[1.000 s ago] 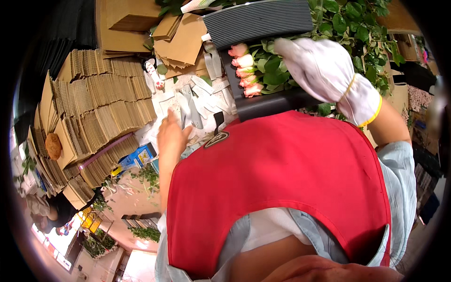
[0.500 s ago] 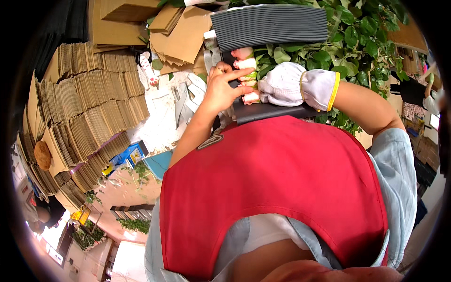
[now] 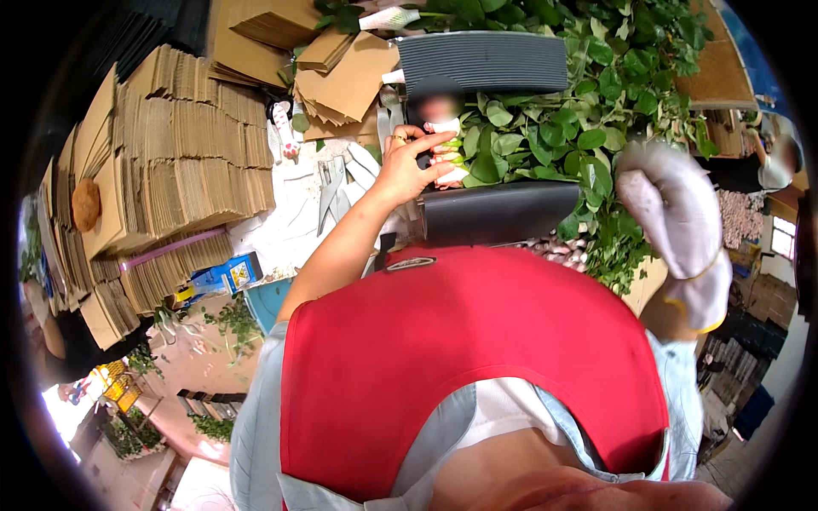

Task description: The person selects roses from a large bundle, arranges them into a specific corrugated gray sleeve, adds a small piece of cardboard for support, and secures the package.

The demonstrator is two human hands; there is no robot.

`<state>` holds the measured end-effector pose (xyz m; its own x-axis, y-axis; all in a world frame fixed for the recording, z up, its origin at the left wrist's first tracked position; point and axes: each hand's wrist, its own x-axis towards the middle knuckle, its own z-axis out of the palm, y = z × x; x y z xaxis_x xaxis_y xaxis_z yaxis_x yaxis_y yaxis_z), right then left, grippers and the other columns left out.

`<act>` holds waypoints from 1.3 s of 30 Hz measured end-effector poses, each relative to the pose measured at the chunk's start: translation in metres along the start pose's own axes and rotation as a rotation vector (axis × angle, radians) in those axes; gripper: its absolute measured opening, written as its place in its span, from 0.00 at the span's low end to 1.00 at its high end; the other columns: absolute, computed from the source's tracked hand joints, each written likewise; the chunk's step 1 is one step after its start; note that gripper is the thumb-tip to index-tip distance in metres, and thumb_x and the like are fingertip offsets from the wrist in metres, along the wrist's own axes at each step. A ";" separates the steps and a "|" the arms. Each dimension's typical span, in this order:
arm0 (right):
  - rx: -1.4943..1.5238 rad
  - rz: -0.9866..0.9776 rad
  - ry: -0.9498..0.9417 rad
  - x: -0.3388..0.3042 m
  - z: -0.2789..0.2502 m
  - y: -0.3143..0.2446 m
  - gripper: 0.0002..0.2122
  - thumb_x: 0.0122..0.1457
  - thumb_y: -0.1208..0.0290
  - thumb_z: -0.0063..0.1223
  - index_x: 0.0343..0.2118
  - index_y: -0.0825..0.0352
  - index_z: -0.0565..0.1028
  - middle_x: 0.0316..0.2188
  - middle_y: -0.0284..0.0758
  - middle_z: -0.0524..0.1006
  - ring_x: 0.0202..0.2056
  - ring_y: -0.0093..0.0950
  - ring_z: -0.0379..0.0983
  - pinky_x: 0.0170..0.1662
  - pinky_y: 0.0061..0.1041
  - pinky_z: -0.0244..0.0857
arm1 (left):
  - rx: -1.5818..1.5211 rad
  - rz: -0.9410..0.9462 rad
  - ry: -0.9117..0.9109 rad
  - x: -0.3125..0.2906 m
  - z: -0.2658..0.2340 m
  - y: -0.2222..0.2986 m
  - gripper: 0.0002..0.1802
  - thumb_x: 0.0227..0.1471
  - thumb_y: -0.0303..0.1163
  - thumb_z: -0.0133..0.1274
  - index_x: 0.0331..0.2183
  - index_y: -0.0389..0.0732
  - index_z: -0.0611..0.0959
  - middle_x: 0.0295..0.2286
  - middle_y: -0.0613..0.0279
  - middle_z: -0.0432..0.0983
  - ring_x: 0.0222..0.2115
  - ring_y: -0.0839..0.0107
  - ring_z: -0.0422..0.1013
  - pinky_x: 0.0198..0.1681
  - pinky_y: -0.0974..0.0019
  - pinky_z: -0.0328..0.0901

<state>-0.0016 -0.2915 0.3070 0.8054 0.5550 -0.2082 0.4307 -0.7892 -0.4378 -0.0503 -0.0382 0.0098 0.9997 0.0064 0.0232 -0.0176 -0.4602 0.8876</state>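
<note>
My bare left hand [image 3: 405, 170] reaches across a row of pale pink roses [image 3: 447, 175]. Its thumb and fingers close around their heads, and the palm hides some of them. The leafy green stems [image 3: 545, 140] run off to the right, between a dark ribbed support [image 3: 486, 64] on the far side and a smooth black one [image 3: 503, 213] near me. Over on the right, apart from the flowers, hangs my right hand [image 3: 669, 209] in a white glove with a yellow cuff edge. Motion smears its fingers, and nothing shows in it.
Folded brown cardboard [image 3: 187, 153] is stacked high on the left, with loose cardboard sheets [image 3: 349, 72] at the back. White-handled cutters [image 3: 284, 128] and pale strips [image 3: 336, 187] lie left of the roses. A blue box [image 3: 243, 272] stands lower left. Other people work at both edges.
My gloved right hand has left the roses' stems and swung out to the right, toward me. My left hand stays at the rose heads.
</note>
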 end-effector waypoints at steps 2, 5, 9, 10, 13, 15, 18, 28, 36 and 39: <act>-0.434 0.189 -0.289 -0.043 0.073 0.107 0.10 0.58 0.63 0.51 0.31 0.64 0.79 0.28 0.38 0.80 0.29 0.29 0.77 0.36 0.26 0.72 | 0.033 -0.015 0.039 -0.003 0.000 0.002 0.28 0.38 0.47 0.65 0.46 0.62 0.82 0.43 0.57 0.66 0.45 0.57 0.61 0.54 0.58 0.57; 0.779 0.412 -0.577 -0.066 0.165 0.138 0.18 0.59 0.56 0.45 0.41 0.67 0.75 0.37 0.42 0.77 0.35 0.32 0.76 0.42 0.28 0.72 | -0.019 0.025 0.040 0.001 0.008 -0.014 0.28 0.37 0.46 0.66 0.45 0.62 0.82 0.42 0.59 0.66 0.45 0.58 0.61 0.54 0.59 0.57; 1.220 -0.386 -0.170 -0.023 0.134 0.053 0.19 0.59 0.60 0.46 0.44 0.72 0.72 0.44 0.50 0.73 0.43 0.39 0.74 0.48 0.31 0.69 | 0.017 0.061 0.029 0.004 0.010 -0.024 0.29 0.35 0.45 0.68 0.45 0.62 0.83 0.41 0.60 0.67 0.44 0.59 0.61 0.53 0.59 0.57; 1.054 -0.394 -0.176 -0.005 0.107 0.036 0.16 0.58 0.61 0.49 0.40 0.69 0.75 0.42 0.47 0.76 0.41 0.38 0.75 0.47 0.31 0.69 | 0.018 0.070 0.064 0.005 0.006 -0.020 0.29 0.34 0.44 0.68 0.45 0.62 0.83 0.41 0.60 0.67 0.44 0.59 0.61 0.53 0.60 0.57; -0.223 -0.744 -0.002 0.063 0.087 -0.009 0.17 0.49 0.66 0.56 0.44 0.62 0.75 0.40 0.38 0.76 0.41 0.37 0.74 0.43 0.32 0.68 | -0.024 0.054 0.064 0.002 0.006 -0.023 0.26 0.35 0.37 0.67 0.42 0.53 0.84 0.42 0.57 0.67 0.45 0.57 0.60 0.53 0.61 0.58; -0.476 -0.761 0.012 0.101 0.117 0.012 0.23 0.49 0.64 0.55 0.50 0.61 0.71 0.53 0.37 0.68 0.54 0.37 0.64 0.51 0.43 0.62 | 0.019 0.014 0.052 0.003 0.003 -0.009 0.21 0.37 0.31 0.64 0.39 0.43 0.84 0.46 0.54 0.66 0.49 0.54 0.60 0.55 0.61 0.57; -0.438 -0.582 -0.253 0.121 0.148 0.042 0.31 0.49 0.59 0.54 0.58 0.59 0.63 0.61 0.36 0.59 0.63 0.38 0.53 0.60 0.49 0.52 | -0.199 0.075 -0.137 0.007 -0.017 -0.017 0.19 0.40 0.30 0.62 0.39 0.39 0.83 0.47 0.52 0.68 0.50 0.54 0.62 0.56 0.60 0.57; -0.668 -0.799 -0.232 0.196 0.130 -0.092 0.11 0.50 0.72 0.50 0.38 0.60 0.76 0.34 0.31 0.76 0.37 0.30 0.74 0.35 0.29 0.69 | 0.377 0.425 0.471 0.048 -0.012 -0.027 0.20 0.52 0.36 0.52 0.43 0.34 0.77 0.39 0.46 0.76 0.43 0.50 0.71 0.51 0.55 0.62; -0.727 -0.977 0.109 0.279 0.120 -0.152 0.09 0.49 0.74 0.48 0.35 0.62 0.75 0.30 0.42 0.77 0.33 0.41 0.75 0.35 0.35 0.69 | 0.390 -0.194 0.076 0.060 -0.026 -0.003 0.16 0.56 0.42 0.45 0.41 0.47 0.81 0.34 0.45 0.77 0.36 0.46 0.73 0.40 0.48 0.66; -0.521 -0.958 0.388 0.236 0.070 -0.137 0.08 0.50 0.72 0.49 0.33 0.62 0.76 0.27 0.44 0.77 0.30 0.43 0.74 0.34 0.36 0.69 | 0.363 -0.070 0.077 0.071 -0.020 -0.001 0.15 0.54 0.40 0.49 0.38 0.42 0.82 0.31 0.44 0.77 0.34 0.45 0.72 0.38 0.48 0.66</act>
<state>0.1007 -0.0342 0.2562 0.0902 0.9376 0.3357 0.9752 -0.1516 0.1613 0.0206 -0.0196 0.0198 0.9939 0.1096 0.0155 0.0714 -0.7411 0.6676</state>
